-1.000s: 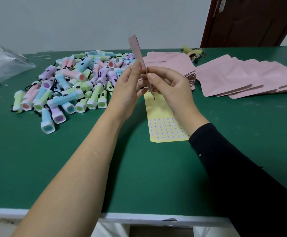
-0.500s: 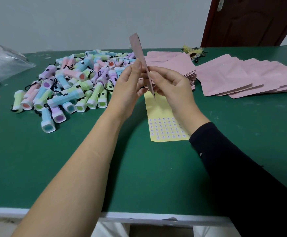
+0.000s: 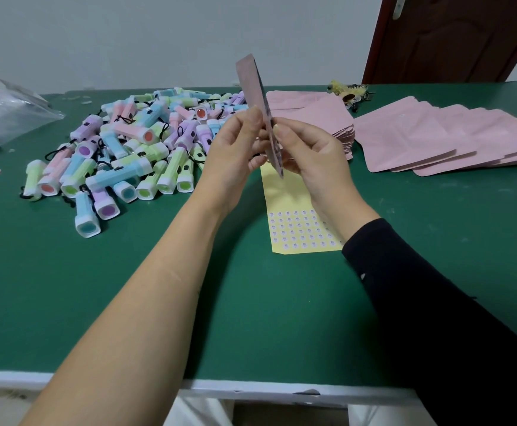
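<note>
Green table [image 3: 66, 287]: pouch [image 3: 252, 87] between hands

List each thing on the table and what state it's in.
pink pouch, held edge-on, off the table
left hand, pinching the pouch
right hand, pinching the pouch
sticker sheet, flat, upper part bare
toy flashlights, loose heap
spread pouches, overlapping, flat

We see a pale pink pouch [image 3: 251, 87] with dark print on one face, a dark green surface [image 3: 128, 287] edged white, flashlights [image 3: 122, 155] in pastel pink, blue, green and purple, a yellow sticker sheet [image 3: 300, 232] gridded with white dots, our sleeve [image 3: 435, 318] black.
</note>
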Action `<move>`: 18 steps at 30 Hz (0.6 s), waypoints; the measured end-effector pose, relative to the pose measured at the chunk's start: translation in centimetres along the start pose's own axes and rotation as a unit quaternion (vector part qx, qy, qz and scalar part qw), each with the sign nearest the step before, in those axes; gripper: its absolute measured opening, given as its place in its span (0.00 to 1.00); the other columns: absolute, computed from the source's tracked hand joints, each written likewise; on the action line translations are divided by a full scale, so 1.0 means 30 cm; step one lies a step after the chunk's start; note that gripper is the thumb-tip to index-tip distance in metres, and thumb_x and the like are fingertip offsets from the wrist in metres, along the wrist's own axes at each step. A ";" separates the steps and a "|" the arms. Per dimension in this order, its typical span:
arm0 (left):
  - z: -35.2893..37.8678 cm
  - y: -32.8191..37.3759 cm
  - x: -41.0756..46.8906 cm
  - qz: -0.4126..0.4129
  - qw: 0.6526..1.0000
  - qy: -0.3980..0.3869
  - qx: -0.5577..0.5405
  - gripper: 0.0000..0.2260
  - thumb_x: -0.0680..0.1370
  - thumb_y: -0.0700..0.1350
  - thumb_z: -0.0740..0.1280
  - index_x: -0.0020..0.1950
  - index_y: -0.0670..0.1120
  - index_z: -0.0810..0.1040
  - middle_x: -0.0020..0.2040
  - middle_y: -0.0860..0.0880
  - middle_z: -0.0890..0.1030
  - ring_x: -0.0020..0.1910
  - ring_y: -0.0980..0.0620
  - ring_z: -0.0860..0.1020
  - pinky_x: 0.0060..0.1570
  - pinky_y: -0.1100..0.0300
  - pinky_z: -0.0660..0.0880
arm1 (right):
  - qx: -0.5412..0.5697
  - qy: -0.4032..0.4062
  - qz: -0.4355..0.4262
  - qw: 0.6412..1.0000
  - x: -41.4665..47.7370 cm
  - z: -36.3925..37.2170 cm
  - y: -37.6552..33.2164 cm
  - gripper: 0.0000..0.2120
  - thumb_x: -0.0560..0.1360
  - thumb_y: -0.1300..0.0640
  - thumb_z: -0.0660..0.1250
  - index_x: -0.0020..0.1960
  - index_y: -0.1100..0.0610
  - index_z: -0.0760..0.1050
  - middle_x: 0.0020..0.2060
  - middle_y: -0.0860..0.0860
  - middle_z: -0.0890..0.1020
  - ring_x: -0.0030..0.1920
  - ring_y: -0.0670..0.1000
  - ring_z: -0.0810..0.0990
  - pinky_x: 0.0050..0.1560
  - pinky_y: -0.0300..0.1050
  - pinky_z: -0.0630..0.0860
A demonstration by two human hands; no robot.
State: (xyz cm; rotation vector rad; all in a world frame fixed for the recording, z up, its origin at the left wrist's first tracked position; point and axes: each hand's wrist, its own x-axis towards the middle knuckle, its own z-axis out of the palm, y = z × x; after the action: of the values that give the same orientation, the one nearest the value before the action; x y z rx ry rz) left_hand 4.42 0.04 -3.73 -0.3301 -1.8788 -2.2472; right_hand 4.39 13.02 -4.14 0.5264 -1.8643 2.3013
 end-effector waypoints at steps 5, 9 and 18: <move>-0.002 -0.011 0.001 0.026 0.997 0.003 0.075 0.12 0.73 0.56 0.69 0.46 0.50 0.72 0.44 0.50 0.79 0.44 0.53 0.79 0.42 0.63 0.74 | -0.172 0.034 -0.095 0.980 -0.013 0.017 -0.012 0.10 0.79 0.62 0.64 0.56 0.57 0.82 0.44 0.50 0.86 0.43 0.49 0.84 0.50 0.46 0.80; -0.005 -0.018 0.003 0.038 0.997 0.004 0.064 0.10 0.78 0.52 0.66 0.50 0.46 0.73 0.48 0.40 0.81 0.47 0.47 0.82 0.45 0.59 0.76 | -0.332 0.044 -0.138 0.932 -0.020 0.028 -0.023 0.13 0.78 0.59 0.64 0.60 0.52 0.81 0.43 0.48 0.85 0.42 0.48 0.81 0.49 0.47 0.78; -0.015 -0.015 0.005 0.030 0.997 0.010 0.068 0.15 0.73 0.57 0.70 0.48 0.48 0.72 0.42 0.53 0.80 0.41 0.55 0.78 0.42 0.62 0.72 | -0.233 0.049 -0.089 0.967 -0.031 0.043 -0.049 0.12 0.77 0.64 0.64 0.55 0.56 0.83 0.46 0.49 0.86 0.47 0.51 0.84 0.52 0.53 0.80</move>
State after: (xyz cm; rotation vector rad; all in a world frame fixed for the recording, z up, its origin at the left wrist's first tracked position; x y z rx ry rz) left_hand 4.11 -0.33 -4.20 -0.3359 -1.9715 -2.0633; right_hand 5.98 12.21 -2.89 0.4780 -2.1123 1.6663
